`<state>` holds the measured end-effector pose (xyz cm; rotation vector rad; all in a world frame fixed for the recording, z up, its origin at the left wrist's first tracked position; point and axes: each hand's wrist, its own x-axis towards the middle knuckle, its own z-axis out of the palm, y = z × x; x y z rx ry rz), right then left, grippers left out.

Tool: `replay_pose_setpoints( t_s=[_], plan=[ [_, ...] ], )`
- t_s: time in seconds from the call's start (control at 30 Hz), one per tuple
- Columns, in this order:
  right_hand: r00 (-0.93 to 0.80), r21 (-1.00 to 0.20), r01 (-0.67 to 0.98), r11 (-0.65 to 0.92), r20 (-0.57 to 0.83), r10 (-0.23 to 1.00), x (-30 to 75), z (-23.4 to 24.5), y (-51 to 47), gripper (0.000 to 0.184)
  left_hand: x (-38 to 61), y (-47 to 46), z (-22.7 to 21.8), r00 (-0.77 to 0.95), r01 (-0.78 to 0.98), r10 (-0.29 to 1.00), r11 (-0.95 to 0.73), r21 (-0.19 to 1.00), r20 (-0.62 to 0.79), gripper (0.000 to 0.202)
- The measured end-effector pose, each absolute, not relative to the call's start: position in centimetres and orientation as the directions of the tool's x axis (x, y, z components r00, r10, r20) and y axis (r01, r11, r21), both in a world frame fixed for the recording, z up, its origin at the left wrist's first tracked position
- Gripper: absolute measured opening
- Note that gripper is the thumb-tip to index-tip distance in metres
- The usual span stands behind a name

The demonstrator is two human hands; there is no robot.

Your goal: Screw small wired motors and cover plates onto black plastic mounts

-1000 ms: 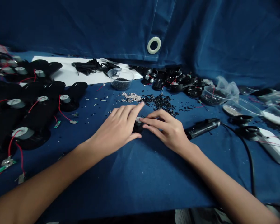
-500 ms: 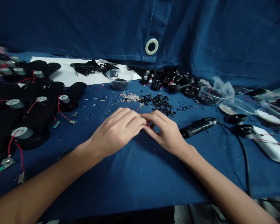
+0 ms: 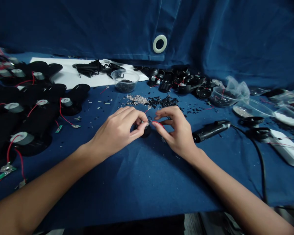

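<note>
pinching red wire (image 3: 157, 122) in right hand (image 3: 175, 129), left hand (image 3: 116, 130) at black disc (image 3: 146, 131)

This looks like a makeshift electronics assembly bench, more small workshop than home. A blue tarp (image 3: 235, 39) with a metal grommet (image 3: 159, 43) hangs across the back, and a blue cloth (image 3: 137, 186) covers the bench. Rows of black pieces wired in red (image 3: 42, 116) fill the left side, with small green circuit boards (image 3: 58, 129) among them. Clear plastic cups of parts (image 3: 124, 81) and a heap of tiny silver bits (image 3: 136, 100) sit along the middle, and a corded black handheld tool (image 3: 210, 130) lies at right.
</note>
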<state>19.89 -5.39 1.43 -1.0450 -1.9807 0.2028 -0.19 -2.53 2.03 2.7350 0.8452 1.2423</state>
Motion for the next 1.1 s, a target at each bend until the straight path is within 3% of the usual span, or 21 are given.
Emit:
replay_pose_setpoints(
  t_s=[0.2, 0.4, 0.63, 0.87, 1.1],
  plan=[
    [-0.373, -0.359, 0.653, 0.667, 0.613, 0.696, 20.2, 1.5, -5.0, 0.013, -0.3, -2.6, 2.3, 0.556, 0.469, 0.486, -0.853, 0.227, 0.674, 0.004],
    [-0.406, -0.350, 0.644, 0.680, 0.596, 0.692, 20.2, 1.4, -4.9, 0.007, -0.2, -2.3, 1.9, 0.629, 0.444, 0.451, -0.877, 0.184, 0.633, 0.009],
    [-0.440, -0.423, 0.607, 0.673, 0.527, 0.728, 20.2, 1.3, -4.4, 0.025, -0.3, -1.9, 1.1, 0.670, 0.367, 0.451, -0.892, 0.264, 0.591, 0.011],
    [-0.416, -0.456, 0.629, 0.630, 0.487, 0.768, 20.4, 1.0, -3.9, 0.012, -0.6, -1.3, 0.7, 0.647, 0.393, 0.477, -0.877, 0.276, 0.595, 0.012],
    [-0.401, -0.544, 0.611, 0.575, 0.413, 0.817, 20.7, 0.9, -4.2, 0.011, -0.5, -0.9, -0.3, 0.667, 0.439, 0.512, -0.857, 0.271, 0.541, 0.011]
  ],
)
